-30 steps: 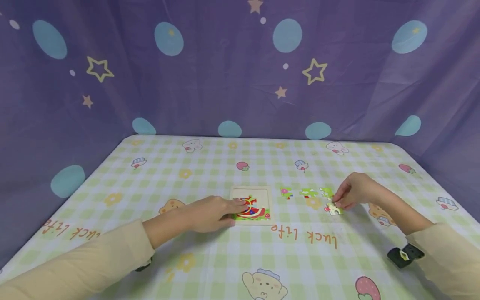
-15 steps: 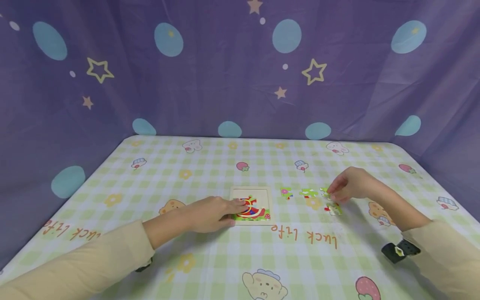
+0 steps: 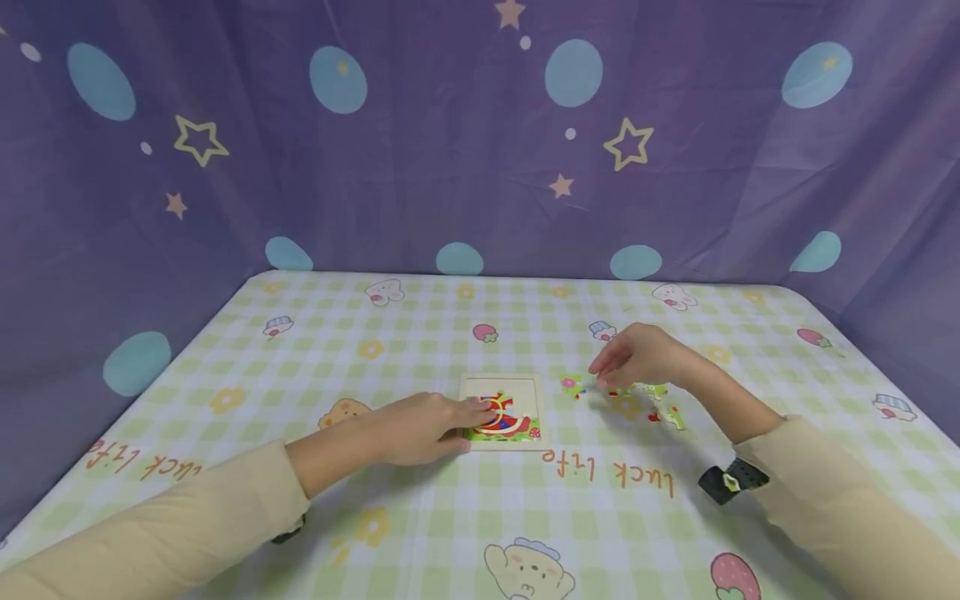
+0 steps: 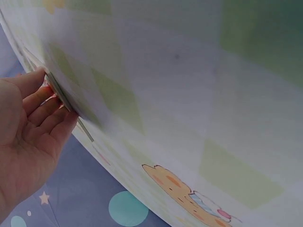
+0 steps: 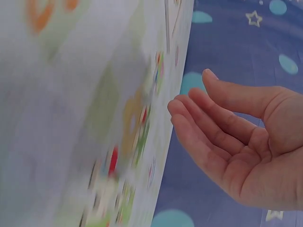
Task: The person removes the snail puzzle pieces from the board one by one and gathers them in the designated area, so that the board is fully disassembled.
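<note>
Sleeves of cream cloth (image 3: 180, 508) reach in from the lower left and lower right corners, above a green-and-white checked tablecloth (image 3: 615, 517). At the centre, the left hand (image 3: 423, 427) presses extended fingers onto the left side of a square, pale wooden tray (image 3: 517, 386). Printed red and green puzzle pieces (image 3: 513, 425) fill its lower part; bare wood shows above them. Right of centre, loose green puzzle pieces with red patches (image 3: 572, 384) lie apart from the tray, some partly hidden by the right hand (image 3: 645, 354). That hand has just shifted leftward from the rightmost pieces and hovers over the middle of the group, thumb and fingers apart, holding nothing. So no piece seems to be on its way to the tray; the hand looks to be between grips. Across the upper half hangs a purple curtain with blue ovals and stars (image 3: 450, 167).
</note>
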`<action>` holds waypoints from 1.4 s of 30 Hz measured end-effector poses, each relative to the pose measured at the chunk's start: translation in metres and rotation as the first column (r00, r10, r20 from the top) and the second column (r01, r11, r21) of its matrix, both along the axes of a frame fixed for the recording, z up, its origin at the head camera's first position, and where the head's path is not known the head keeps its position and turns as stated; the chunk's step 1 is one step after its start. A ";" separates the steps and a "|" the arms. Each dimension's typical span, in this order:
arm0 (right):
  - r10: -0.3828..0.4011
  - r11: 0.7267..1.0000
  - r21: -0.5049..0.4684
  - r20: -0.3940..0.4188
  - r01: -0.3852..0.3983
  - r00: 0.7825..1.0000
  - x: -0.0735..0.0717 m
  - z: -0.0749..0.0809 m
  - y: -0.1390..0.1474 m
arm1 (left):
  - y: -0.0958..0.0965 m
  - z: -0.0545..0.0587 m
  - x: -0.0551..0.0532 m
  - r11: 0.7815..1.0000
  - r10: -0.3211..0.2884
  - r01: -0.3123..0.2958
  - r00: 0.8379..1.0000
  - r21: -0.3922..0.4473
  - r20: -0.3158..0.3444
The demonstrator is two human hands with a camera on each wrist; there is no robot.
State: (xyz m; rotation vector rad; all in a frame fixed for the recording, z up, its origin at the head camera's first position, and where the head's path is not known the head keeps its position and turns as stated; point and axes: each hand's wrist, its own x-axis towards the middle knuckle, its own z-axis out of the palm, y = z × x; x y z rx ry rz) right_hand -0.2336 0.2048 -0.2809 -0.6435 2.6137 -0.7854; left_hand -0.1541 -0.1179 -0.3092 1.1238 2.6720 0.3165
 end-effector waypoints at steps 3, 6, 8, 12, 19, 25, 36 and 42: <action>0.045 0.999 -0.006 -0.022 -0.045 0.999 0.000 -0.001 -0.017 | 0.000 0.000 0.000 1.000 0.003 -0.003 1.000 0.002 -0.001; 0.080 0.997 -0.016 -0.029 -0.081 0.996 -0.001 -0.002 -0.032 | -0.001 0.000 0.000 1.000 -0.004 0.004 1.000 0.000 -0.004; 0.101 0.995 -0.026 -0.024 -0.101 0.995 0.000 -0.003 -0.041 | -0.001 0.000 -0.001 1.000 -0.006 0.006 1.000 -0.001 -0.004; 0.141 0.990 -0.025 -0.030 -0.142 0.990 0.001 -0.003 -0.057 | 0.000 0.000 -0.001 1.000 -0.013 0.013 1.000 -0.001 -0.002; 0.186 0.982 -0.011 -0.046 -0.187 0.981 0.002 -0.006 -0.078 | 0.001 0.000 -0.001 1.000 -0.022 0.022 1.000 0.006 -0.003; 0.225 0.973 0.054 -0.040 -0.222 0.974 0.001 -0.009 -0.095 | 0.000 0.002 -0.002 1.000 -0.024 0.024 1.000 -0.008 0.001; 0.208 0.973 0.115 -0.065 -0.200 0.976 0.002 -0.015 -0.113 | -0.001 0.001 -0.003 1.000 -0.016 0.017 1.000 -0.007 0.015; 0.183 0.978 0.105 -0.048 -0.178 0.982 0.002 -0.015 -0.116 | -0.001 0.001 -0.003 1.000 -0.003 0.003 1.000 -0.003 0.017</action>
